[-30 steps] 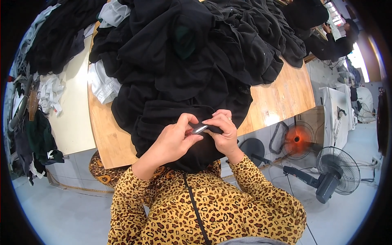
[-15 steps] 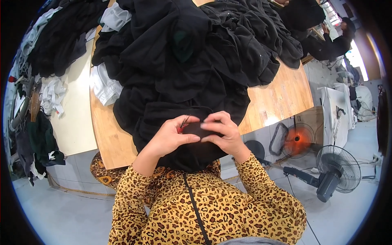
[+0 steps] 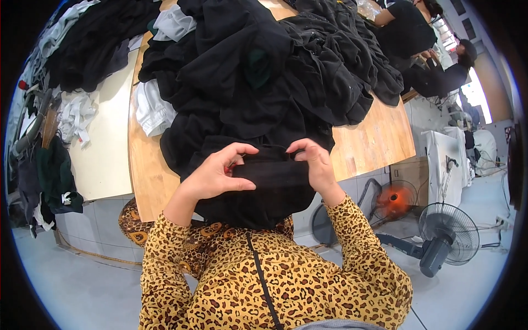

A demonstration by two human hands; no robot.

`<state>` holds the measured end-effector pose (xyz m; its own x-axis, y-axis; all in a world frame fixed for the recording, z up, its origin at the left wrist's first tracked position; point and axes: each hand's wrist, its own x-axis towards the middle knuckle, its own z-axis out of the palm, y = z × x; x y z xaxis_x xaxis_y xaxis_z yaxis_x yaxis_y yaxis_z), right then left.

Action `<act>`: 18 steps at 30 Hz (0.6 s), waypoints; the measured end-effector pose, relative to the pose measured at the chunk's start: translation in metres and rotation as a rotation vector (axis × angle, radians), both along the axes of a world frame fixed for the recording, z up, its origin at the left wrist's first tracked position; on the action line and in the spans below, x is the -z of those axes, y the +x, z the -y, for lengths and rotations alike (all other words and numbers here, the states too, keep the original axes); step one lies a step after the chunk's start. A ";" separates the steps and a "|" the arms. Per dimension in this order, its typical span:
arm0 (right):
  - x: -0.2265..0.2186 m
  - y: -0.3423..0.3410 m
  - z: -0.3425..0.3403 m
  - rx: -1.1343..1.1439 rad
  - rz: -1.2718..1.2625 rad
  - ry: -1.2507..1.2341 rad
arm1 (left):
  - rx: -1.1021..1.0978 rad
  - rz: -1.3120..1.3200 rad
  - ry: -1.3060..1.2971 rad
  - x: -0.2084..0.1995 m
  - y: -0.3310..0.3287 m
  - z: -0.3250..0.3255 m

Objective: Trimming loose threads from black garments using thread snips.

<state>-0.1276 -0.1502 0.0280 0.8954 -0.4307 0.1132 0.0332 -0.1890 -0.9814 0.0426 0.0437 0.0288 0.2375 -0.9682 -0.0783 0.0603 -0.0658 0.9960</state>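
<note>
A black garment lies at the near edge of the table and hangs over my lap, its folded band stretched between my hands. My left hand spreads its thumb and forefinger over the band's left end. Its other fingers curl round small red-handled thread snips, mostly hidden in the palm. At the band's right end, my right hand pinches the cloth's upper edge between thumb and fingers.
More black garments are heaped across the wooden table. White cloths lie along its left side, near a pale side table. A grey standing fan and an orange fan are at right. Co-workers sit at far right.
My hands have moved apart, the right one going rightward, and the black band between them now lies spread wider. The view has shifted slightly, showing more of the co-workers.
</note>
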 end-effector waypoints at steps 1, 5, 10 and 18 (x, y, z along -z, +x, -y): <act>-0.001 -0.003 0.003 0.043 0.027 -0.010 | -0.032 0.000 0.032 0.004 0.002 -0.003; 0.006 -0.019 0.014 0.096 0.014 -0.098 | -0.038 -0.071 0.026 0.011 0.002 -0.012; 0.019 -0.021 0.009 0.194 0.155 -0.188 | -0.065 -0.087 0.035 0.021 -0.002 -0.019; 0.032 -0.031 0.012 0.297 0.157 -0.179 | -0.086 -0.016 0.022 0.021 -0.007 -0.022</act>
